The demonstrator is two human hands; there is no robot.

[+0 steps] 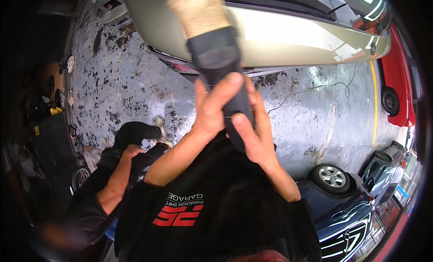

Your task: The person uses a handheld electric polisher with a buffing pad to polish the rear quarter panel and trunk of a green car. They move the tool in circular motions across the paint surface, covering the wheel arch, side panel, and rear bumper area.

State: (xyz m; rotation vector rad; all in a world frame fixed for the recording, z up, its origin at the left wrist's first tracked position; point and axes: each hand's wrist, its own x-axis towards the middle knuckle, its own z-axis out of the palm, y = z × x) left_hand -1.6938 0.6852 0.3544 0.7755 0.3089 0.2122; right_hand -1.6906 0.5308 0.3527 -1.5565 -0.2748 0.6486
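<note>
A long black handheld tool (216, 59) with a beige, cloth-like sleeve (200, 14) at its far end is held up in front of my chest. Its exact kind does not show, and its far end runs out of view at the top. My left hand (212, 104) is closed round the left side of its black body, thumb on top. Lower down, my right hand (252, 131) wraps the right side of the narrow handle, its thumb also on top. Beyond the tool stands a beige car (288, 41), its lower side partly hidden behind the tool.
A co-worker in black sits or crouches close at my left, one hand (134, 150) by the knee. A thin cable (311, 88) lies across the worn grey floor (117, 82). A dark blue car with a wheel (333, 178) is at right, a red car (401, 77) at far right.
</note>
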